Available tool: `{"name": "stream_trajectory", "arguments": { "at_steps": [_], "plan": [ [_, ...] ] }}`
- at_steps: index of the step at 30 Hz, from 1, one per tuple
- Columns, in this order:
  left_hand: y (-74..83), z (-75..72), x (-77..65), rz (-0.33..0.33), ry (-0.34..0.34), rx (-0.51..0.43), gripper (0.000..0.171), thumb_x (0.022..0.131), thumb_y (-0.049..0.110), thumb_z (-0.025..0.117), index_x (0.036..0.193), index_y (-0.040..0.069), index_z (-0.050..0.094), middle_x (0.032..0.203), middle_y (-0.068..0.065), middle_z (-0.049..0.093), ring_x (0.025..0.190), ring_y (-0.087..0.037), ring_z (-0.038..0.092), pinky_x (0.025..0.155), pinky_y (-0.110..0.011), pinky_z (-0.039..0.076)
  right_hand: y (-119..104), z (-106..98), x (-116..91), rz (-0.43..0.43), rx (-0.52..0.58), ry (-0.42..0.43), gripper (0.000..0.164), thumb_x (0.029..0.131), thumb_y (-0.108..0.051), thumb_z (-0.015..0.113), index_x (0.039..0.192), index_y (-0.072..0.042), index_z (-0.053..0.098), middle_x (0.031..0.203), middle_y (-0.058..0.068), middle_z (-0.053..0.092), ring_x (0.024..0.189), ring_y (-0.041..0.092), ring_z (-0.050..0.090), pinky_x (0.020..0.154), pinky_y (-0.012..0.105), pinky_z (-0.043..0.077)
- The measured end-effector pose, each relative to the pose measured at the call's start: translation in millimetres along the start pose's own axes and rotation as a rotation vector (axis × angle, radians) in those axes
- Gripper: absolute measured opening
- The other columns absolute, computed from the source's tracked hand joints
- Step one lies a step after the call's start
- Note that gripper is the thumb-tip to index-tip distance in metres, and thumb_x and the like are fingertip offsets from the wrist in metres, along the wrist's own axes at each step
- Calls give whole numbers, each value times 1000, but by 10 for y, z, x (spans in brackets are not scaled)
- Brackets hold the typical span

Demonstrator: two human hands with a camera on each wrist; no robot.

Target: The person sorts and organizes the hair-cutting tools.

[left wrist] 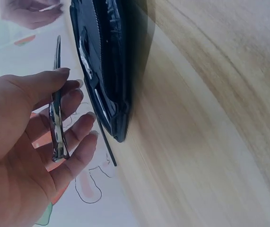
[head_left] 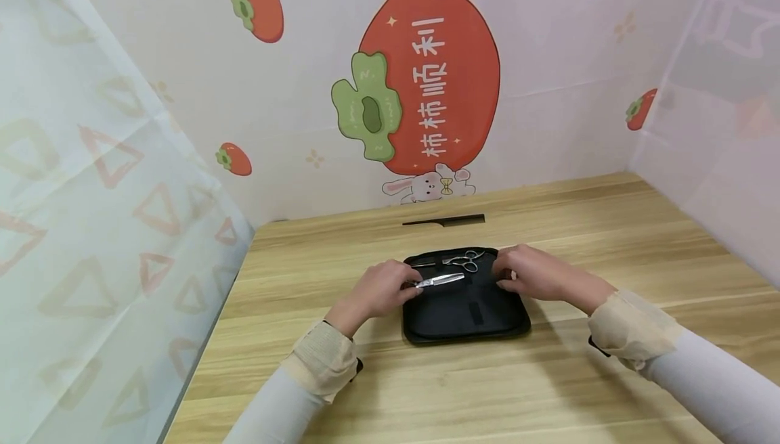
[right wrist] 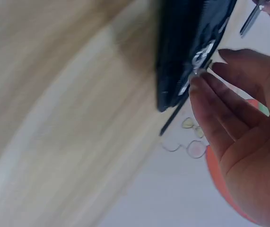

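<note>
My left hand (head_left: 385, 287) pinches a pair of silver hairdressing scissors (head_left: 448, 279) between thumb and fingers, above the left side of a black zip case (head_left: 439, 315). In the left wrist view the scissors (left wrist: 55, 118) are seen edge-on, raised off the case. A second pair of scissors (head_left: 469, 263) lies in the upper part of the case, beside a thin metal piece (head_left: 424, 265). At the case's right edge is my right hand (head_left: 531, 272), its fingers loosely bent. The right wrist view shows those fingertips (right wrist: 198, 79) right by the case rim, gripping nothing.
Behind the case lies a black tail comb (head_left: 457, 220) on the wooden table (head_left: 341, 248). A back wall covering (head_left: 536, 132) with persimmon prints rises at the table's far edge, and patterned sheets hang left and right.
</note>
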State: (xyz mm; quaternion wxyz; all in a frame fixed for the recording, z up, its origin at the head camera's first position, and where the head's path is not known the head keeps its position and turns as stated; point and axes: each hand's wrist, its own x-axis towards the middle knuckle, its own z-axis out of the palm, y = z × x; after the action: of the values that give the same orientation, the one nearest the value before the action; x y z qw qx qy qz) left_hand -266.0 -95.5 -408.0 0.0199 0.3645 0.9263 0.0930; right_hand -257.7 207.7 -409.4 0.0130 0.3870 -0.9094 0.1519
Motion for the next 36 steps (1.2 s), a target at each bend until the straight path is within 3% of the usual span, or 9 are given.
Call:
{"name": "stream_trajectory", "arguments": {
  "at_steps": [5,10,16,22,36],
  "plan": [
    [-26,23,8,-29,-18,14,16,90,30,60,101,22,68,88,11,62,78,-6,56,65,-33,47,57,79,-99,84,-33,-77,40,84,-27,67,115,-3,62,124,13,53,111,28,52,90,45,42],
    [-52,56,36,-55,-37,24,23,91,31,58,112,24,65,101,8,65,87,-9,59,70,-36,49,84,134,-172,107,-9,-178,54,86,-38,63,129,-6,53,140,15,39,125,34,40,97,48,36],
    [-76,106,81,-54,-63,34,31,93,29,55,123,28,58,109,5,64,91,-13,60,69,-37,49,110,173,-223,91,35,-258,61,87,-46,58,139,-16,44,147,13,28,133,35,27,102,51,28],
    [-75,137,136,-46,-94,28,31,93,28,54,124,29,58,111,5,63,93,-14,60,70,-37,48,123,209,-240,70,68,-267,62,88,-48,56,141,-20,40,150,11,23,135,38,18,103,55,21],
    [-92,191,276,-81,-168,-42,33,92,22,58,125,27,60,116,6,62,99,-12,58,80,-34,47,165,223,-215,70,100,-264,61,87,-48,57,140,-21,41,150,10,21,136,35,17,104,53,22]
  ]
}}
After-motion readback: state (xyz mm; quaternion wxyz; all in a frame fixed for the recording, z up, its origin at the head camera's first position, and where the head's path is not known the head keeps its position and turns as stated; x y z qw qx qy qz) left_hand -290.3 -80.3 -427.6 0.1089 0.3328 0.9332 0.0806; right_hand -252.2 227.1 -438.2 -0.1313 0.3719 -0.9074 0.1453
